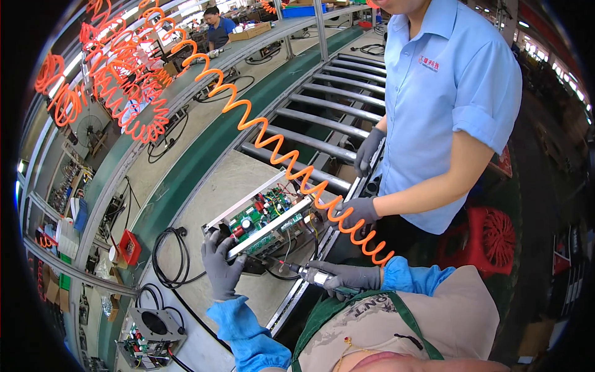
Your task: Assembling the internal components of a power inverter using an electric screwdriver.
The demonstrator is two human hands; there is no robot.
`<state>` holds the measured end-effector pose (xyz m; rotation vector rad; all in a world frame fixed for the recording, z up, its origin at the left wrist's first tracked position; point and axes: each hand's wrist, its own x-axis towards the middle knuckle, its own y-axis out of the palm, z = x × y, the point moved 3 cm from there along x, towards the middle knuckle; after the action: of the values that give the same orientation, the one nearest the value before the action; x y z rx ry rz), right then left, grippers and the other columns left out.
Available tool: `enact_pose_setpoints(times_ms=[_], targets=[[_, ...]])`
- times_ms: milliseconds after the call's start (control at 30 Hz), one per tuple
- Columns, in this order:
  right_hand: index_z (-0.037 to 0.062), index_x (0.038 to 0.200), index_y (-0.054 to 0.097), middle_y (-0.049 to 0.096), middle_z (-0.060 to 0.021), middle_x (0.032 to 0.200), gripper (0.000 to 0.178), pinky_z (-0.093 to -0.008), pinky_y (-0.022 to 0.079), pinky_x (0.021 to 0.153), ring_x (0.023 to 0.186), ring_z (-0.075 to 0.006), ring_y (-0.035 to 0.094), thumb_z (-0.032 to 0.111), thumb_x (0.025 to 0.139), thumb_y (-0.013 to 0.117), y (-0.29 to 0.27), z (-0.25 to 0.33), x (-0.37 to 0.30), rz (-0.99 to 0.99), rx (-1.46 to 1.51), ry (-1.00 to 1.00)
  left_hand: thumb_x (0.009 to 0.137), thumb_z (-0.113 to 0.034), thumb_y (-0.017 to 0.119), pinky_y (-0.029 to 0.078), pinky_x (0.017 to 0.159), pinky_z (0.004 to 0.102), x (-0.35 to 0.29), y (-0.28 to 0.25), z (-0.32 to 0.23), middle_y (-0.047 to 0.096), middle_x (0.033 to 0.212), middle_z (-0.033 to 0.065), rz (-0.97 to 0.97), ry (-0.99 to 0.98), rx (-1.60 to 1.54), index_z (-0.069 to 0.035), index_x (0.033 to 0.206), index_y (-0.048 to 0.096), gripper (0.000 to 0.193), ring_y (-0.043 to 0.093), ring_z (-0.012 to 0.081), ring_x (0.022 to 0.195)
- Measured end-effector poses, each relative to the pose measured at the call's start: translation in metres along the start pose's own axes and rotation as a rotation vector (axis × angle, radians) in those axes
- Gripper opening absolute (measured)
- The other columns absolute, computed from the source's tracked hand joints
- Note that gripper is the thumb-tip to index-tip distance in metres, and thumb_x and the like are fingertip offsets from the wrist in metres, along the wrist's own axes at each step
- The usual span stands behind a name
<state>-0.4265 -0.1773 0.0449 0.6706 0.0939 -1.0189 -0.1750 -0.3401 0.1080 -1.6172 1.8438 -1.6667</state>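
Note:
On the worktable before me sits an electronics unit (pixel 263 217), with a green circuit board, coloured wires and two pale metal rails. My left hand (pixel 222 263), in a grey glove, grips its near left corner, the thumb and fingers around the end of the front rail (pixel 269 227). In my gloved right hand (pixel 347 276) is a power screwdriver (pixel 315 275), its fingers wrapped round the body. The tool's thin tip points left toward the unit's lower side, apart from my left hand. Behind my right hand hangs the end of an orange coiled air hose (pixel 297 173); whether it joins the screwdriver is hidden.
A co-worker (pixel 446 105) in a blue shirt stands right, gloved hands at the table edge. Metal rollers (pixel 328 111) lie beyond. A black cable (pixel 173 263) coils at left, near a second unit with a fan (pixel 152 322). A red stool (pixel 486 242) stands right.

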Motion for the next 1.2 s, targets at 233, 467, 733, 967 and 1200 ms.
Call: enact_pose_setpoints(times_ms=[233, 467, 733, 967, 1200], targets=[[0.0188, 0.15, 0.012, 0.048, -0.0072, 0.102, 0.086, -0.0259, 0.051, 0.058, 0.073, -0.0127, 0.057, 0.023, 0.079, 0.061, 0.008, 0.001, 0.002, 0.028, -0.044, 0.011, 0.06, -0.012, 0.073, 0.03, 0.107, 0.0487, -0.008, 0.002, -0.004, 0.056, 0.119, 0.0132, -0.091, -0.1, -0.083, -0.006, 0.104, 0.065, 0.045, 0.04, 0.0385, 0.124], [0.0182, 0.149, 0.014, 0.049, -0.0082, 0.102, 0.087, -0.0262, 0.05, 0.058, 0.074, -0.0142, 0.057, 0.018, 0.076, 0.061, 0.005, -0.005, 0.007, 0.017, -0.042, 0.008, 0.061, -0.012, 0.072, 0.029, 0.108, 0.0476, -0.016, 0.004, -0.001, 0.055, 0.121, 0.0134, -0.125, -0.136, -0.143, -0.005, 0.104, 0.065, 0.044, 0.041, 0.0371, 0.122], [0.0187, 0.15, 0.01, 0.049, -0.0085, 0.1, 0.091, -0.0284, 0.051, 0.058, 0.072, -0.0148, 0.056, 0.019, 0.074, 0.061, 0.007, -0.003, 0.009, 0.021, -0.052, 0.038, 0.067, -0.002, 0.062, 0.027, 0.11, 0.0458, -0.023, 0.011, 0.004, 0.05, 0.129, 0.0154, -0.194, -0.205, -0.254, -0.004, 0.108, 0.063, 0.041, 0.038, 0.0371, 0.127], [0.0169, 0.15, 0.01, 0.049, -0.0111, 0.106, 0.09, -0.0294, 0.051, 0.058, 0.073, -0.0158, 0.057, 0.02, 0.077, 0.061, 0.006, -0.005, 0.016, 0.041, -0.055, 0.038, 0.068, 0.007, 0.042, 0.021, 0.113, 0.0439, -0.03, 0.016, 0.007, 0.044, 0.136, 0.0192, -0.217, -0.195, -0.335, -0.001, 0.112, 0.061, 0.048, 0.03, 0.0371, 0.135], [0.0178, 0.15, 0.009, 0.047, -0.0101, 0.1, 0.091, -0.0284, 0.051, 0.059, 0.074, -0.0155, 0.056, 0.02, 0.076, 0.062, 0.015, -0.006, 0.021, 0.117, -0.072, 0.065, 0.067, 0.007, 0.04, 0.021, 0.113, 0.0437, -0.028, 0.017, 0.005, 0.043, 0.135, 0.021, -0.232, -0.201, -0.357, 0.0, 0.111, 0.062, 0.049, 0.031, 0.0377, 0.134]])
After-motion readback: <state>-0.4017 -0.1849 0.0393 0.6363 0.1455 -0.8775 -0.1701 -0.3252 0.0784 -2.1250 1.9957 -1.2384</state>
